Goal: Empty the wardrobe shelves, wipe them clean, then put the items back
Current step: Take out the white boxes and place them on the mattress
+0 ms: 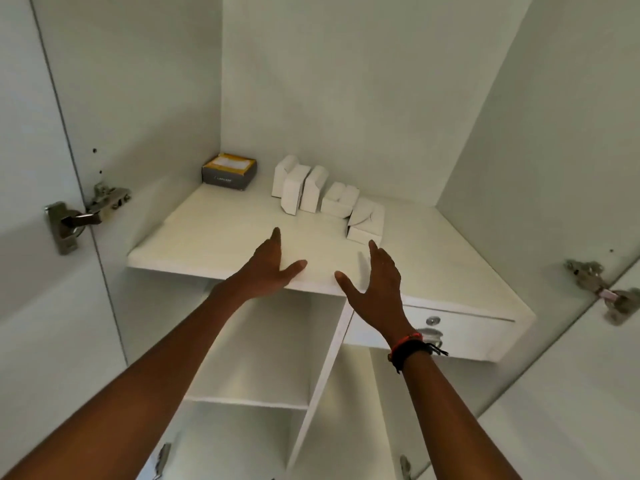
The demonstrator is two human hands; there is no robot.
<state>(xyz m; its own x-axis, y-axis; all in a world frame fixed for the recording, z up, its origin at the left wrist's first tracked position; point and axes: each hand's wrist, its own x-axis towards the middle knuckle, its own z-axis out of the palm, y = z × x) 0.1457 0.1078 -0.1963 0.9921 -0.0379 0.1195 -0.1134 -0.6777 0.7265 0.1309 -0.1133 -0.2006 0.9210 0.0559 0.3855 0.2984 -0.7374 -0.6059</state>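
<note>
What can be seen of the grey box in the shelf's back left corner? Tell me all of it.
The grey box is small, low and rectangular, seemingly cardboard, with dark grey sides and faint pale lettering, too blurred to read, on its front. Its top shows yellow edges round a white patch. It sits flat on the shelf, in the back left corner, apart from the white boxes.

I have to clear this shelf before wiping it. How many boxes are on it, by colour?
White boxes: 7 (the low ones overlap, so this count is unsure)
Grey box: 1
Total: 8
</note>
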